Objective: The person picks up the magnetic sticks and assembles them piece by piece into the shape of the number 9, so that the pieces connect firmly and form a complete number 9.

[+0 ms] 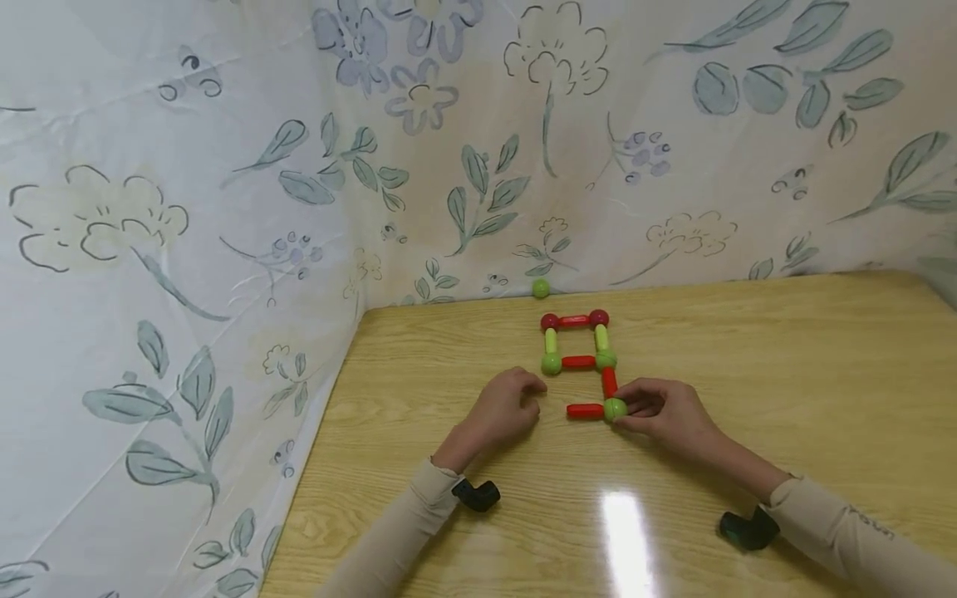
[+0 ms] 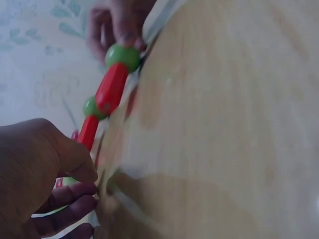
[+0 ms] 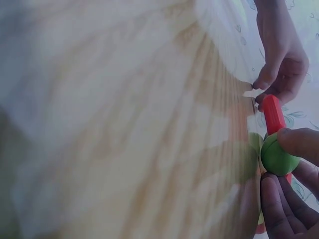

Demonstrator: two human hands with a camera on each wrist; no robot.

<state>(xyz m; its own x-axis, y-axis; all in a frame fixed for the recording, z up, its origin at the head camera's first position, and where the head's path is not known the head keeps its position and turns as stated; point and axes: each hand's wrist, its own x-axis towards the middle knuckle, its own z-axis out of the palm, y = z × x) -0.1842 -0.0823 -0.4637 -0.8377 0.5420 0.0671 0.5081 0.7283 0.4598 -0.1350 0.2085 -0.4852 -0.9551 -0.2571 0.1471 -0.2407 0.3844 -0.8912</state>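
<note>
On the table lies a flat shape of rods and balls. Two dark red balls (image 1: 598,318) and a red rod (image 1: 574,321) form its far side, with yellow-green rods (image 1: 551,341) leading to two green balls. A further red rod (image 1: 610,382) runs nearer to another green ball (image 1: 615,409). My right hand (image 1: 669,415) pinches this ball between thumb and fingers, also visible in the right wrist view. From that ball a red rod (image 1: 585,411) points left, its end free. Left of this end, my left hand (image 1: 508,404) holds nothing, its fingers loosely bent.
A loose green ball (image 1: 541,288) sits at the table's back edge against the flowered cloth (image 1: 478,100). More cloth hangs along the left side. Dark wrist mounts (image 1: 478,496) stick out below both forearms. Light glares off the wooden table (image 1: 785,349) near the front.
</note>
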